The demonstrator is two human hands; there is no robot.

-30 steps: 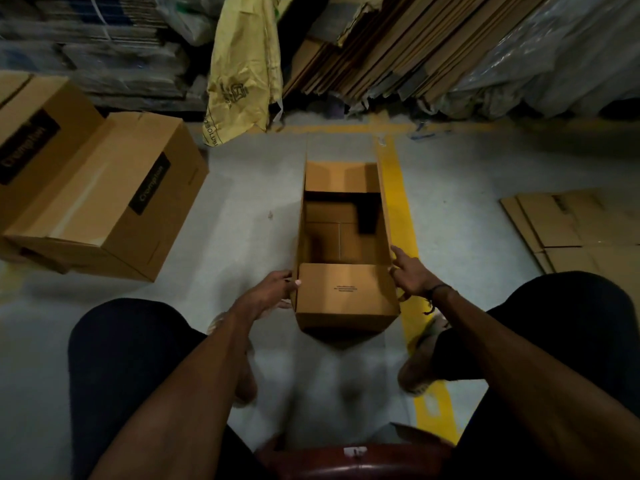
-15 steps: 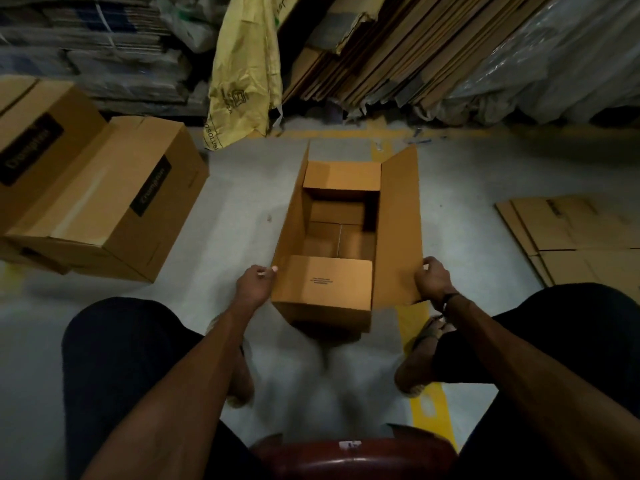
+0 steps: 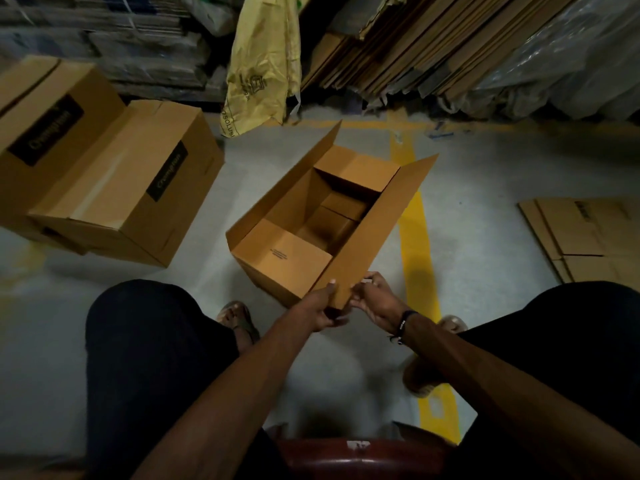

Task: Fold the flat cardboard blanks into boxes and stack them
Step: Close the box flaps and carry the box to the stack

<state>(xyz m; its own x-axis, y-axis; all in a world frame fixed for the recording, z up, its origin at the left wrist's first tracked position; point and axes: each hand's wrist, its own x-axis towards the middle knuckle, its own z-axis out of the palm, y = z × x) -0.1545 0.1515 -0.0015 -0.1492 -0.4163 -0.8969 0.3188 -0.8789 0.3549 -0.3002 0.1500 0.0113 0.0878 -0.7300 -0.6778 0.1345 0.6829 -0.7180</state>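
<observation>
Where flap ends, both hands.

Legible text, head view:

- Closed carton, left: black label on the side wall, pale lettering reading "Champion"; blurred, reading probable.
- Far-left carton, touching the first: the same black label with the same word, equally soft.
- Yellow sack, hanging at the far centre: dark printed logo, and lettering along the lower left edge; only fragments such as "SOLU" can be made out.
- Open box, centre: small printed lines on the near inner flap, too small to read.
- Flat blanks, right: a dark mark, illegible.
</observation>
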